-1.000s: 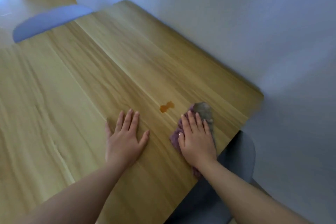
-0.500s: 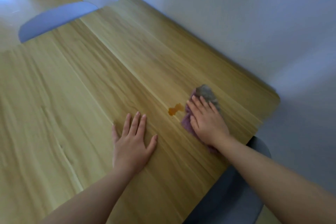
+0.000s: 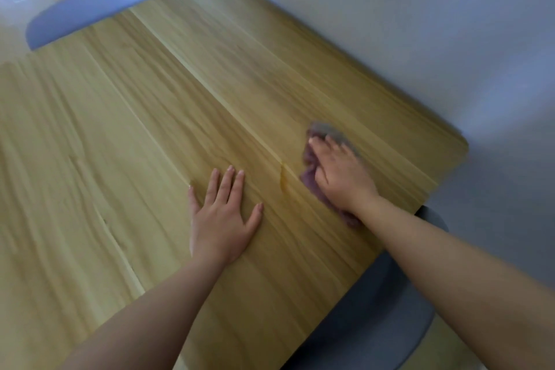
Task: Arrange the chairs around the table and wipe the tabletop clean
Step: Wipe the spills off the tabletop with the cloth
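Wiping: right hand [image 3: 339, 173] flat, pressing purple cloth [image 3: 312, 180] on desk [image 3: 150, 129]; left hand [image 3: 220, 221] open, bracing; risk: smearing faint residue [image 3: 283, 180] through light pressure.

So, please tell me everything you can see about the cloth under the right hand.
The cloth looks like a soft, crumpled rag, purple with a greyish part at its far end. It lies flat on the wooden tabletop, near the right edge. The right hand presses on it, palm down, covering its middle. Its outline is blurred. The left hand does not touch it.
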A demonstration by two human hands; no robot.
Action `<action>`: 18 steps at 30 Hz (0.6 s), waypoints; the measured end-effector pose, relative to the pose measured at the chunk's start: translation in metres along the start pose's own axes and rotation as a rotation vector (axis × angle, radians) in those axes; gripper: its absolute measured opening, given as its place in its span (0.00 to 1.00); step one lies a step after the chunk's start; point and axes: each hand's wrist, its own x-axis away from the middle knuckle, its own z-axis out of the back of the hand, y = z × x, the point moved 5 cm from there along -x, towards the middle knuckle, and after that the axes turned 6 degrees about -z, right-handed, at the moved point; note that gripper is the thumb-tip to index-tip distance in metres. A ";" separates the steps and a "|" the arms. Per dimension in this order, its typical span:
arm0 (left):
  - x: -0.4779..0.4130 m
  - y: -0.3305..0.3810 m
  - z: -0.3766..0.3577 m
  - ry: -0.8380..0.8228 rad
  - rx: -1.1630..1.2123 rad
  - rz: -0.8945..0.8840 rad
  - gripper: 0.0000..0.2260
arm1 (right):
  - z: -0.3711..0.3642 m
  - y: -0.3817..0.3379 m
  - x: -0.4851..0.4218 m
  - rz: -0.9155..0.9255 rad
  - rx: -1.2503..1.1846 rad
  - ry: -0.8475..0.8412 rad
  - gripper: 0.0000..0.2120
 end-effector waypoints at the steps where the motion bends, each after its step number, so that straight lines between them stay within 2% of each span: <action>1: 0.000 0.000 0.000 0.002 -0.003 -0.001 0.38 | 0.002 -0.001 -0.008 -0.121 -0.035 0.040 0.26; 3: 0.000 0.000 -0.001 0.004 -0.010 -0.003 0.38 | -0.003 -0.018 -0.007 -0.247 -0.083 0.063 0.27; 4: 0.000 0.000 -0.001 0.009 -0.012 -0.003 0.38 | -0.011 -0.031 0.000 -0.209 -0.085 0.054 0.27; 7: 0.000 -0.001 -0.001 0.018 -0.022 -0.002 0.38 | -0.028 -0.064 0.034 0.149 0.000 -0.026 0.27; 9: 0.000 -0.002 -0.002 0.016 -0.027 0.001 0.38 | -0.021 -0.049 0.028 0.241 0.046 -0.072 0.28; 11: 0.001 -0.002 -0.002 0.014 -0.020 0.000 0.38 | -0.009 -0.017 0.002 0.054 0.031 -0.039 0.31; 13: 0.001 -0.001 -0.002 0.021 -0.006 -0.005 0.37 | -0.001 0.006 -0.013 -0.223 -0.012 0.037 0.27; 15: 0.000 -0.001 -0.001 0.028 0.022 -0.005 0.36 | -0.007 -0.012 -0.007 -0.305 -0.031 0.080 0.26; 16: 0.001 -0.001 -0.001 0.036 0.030 -0.002 0.36 | -0.013 -0.029 0.003 -0.240 -0.021 0.078 0.27; 18: 0.001 -0.001 0.000 0.061 0.036 0.000 0.35 | -0.029 -0.064 0.031 0.050 0.019 0.022 0.28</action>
